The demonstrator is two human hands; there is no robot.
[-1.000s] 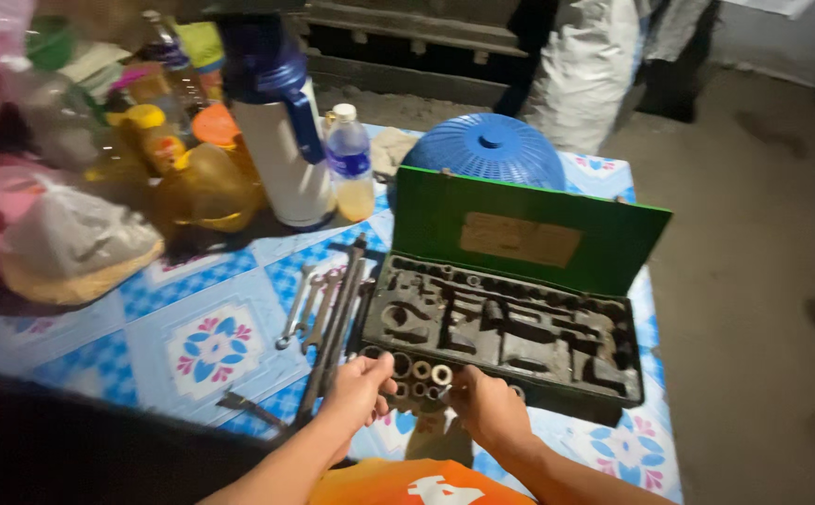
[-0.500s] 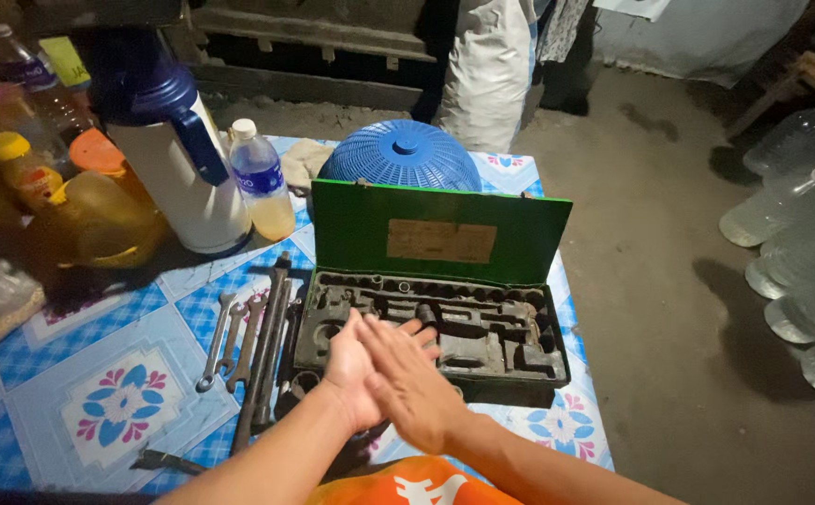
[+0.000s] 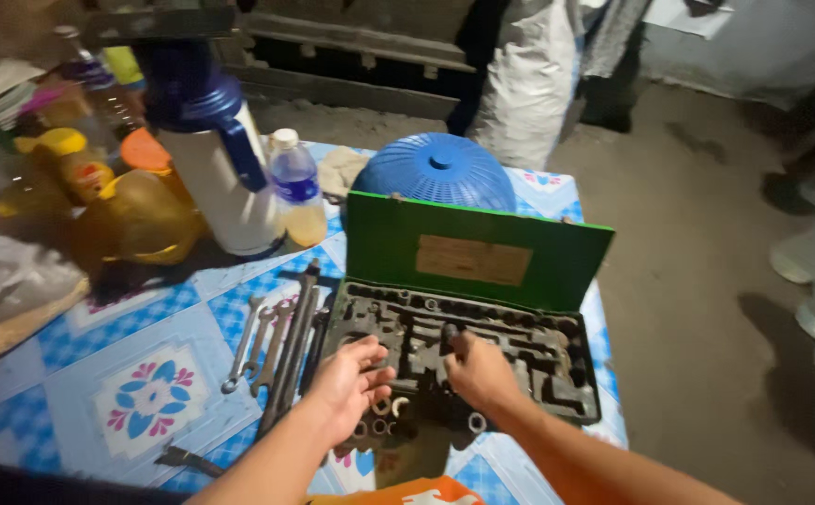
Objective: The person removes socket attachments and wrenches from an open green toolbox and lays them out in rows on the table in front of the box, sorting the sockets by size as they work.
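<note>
A green tool case [image 3: 479,254] stands open on the table, its black moulded tray [image 3: 557,360] holding several sockets. My left hand [image 3: 347,383] hovers over the tray's near left part with fingers spread, just above a row of round sockets [image 3: 384,411]. My right hand [image 3: 479,369] is over the tray's middle, fingers curled around a small dark socket piece [image 3: 449,333]. Both forearms come in from the bottom edge.
Several wrenches [image 3: 281,341] lie left of the case on the blue patterned tablecloth [image 3: 145,393]. Behind stand a blue domed cover [image 3: 437,170], a white and blue thermos jug [image 3: 216,159], a small bottle [image 3: 293,185] and yellow oil bottles [image 3: 131,210]. Right of the table is bare floor.
My hands were together over the tray's near left side; they have parted, the right hand moving to the tray's middle and closing on a small piece. The camera view shifted.
</note>
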